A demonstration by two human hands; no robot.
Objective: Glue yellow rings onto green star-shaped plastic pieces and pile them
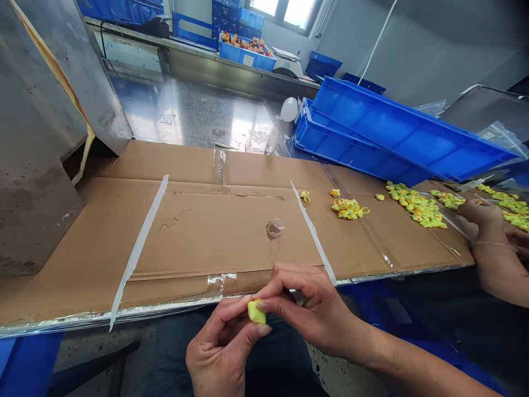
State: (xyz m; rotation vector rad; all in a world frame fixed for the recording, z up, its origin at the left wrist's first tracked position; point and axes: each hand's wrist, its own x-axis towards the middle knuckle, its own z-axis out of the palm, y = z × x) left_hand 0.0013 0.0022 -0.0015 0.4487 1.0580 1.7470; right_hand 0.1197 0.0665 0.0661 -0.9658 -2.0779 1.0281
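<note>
Two hands, left [221, 344] and right [308, 306], clamp together on one yellow toy [256, 312].

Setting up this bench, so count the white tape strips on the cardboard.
2. The left white tape strip slants across the cardboard sheet to its front edge; the right white tape strip slants the opposite way, toward that edge.
</note>
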